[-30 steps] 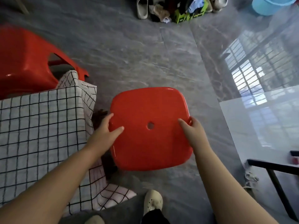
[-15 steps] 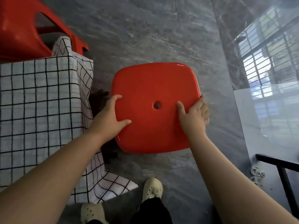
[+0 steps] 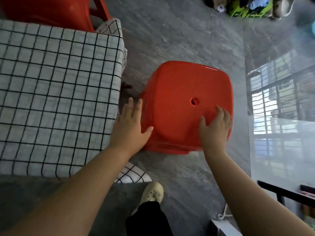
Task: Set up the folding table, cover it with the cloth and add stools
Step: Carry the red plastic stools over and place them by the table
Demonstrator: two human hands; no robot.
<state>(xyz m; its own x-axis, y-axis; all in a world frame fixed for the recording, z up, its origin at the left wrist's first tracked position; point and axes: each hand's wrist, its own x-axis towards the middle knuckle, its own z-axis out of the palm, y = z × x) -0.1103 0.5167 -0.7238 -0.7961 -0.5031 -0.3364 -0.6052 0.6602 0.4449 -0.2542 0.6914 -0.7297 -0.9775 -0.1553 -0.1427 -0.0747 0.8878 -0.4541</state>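
Observation:
A red plastic stool (image 3: 180, 92) with a small hole in its seat stands on the grey floor just right of the folding table. The table is covered by a white cloth with a black grid (image 3: 56, 99). My left hand (image 3: 131, 123) lies with straight fingers along the stool's left side, its thumb on the seat edge. My right hand (image 3: 215, 128) rests flat on the near right part of the seat, fingers spread. A second red stool (image 3: 51, 12) stands beyond the table's far edge, partly hidden by the cloth.
Shoes and a green basket (image 3: 247, 9) lie on the floor at the far right. A black metal frame (image 3: 286, 193) juts in at the lower right, beside a glossy white panel (image 3: 281, 159). My foot in a cream shoe (image 3: 152, 193) stands near the table's corner.
The stool has come down lower beside the table's right edge. My hands have gone from holding its two sides to lying flat on it.

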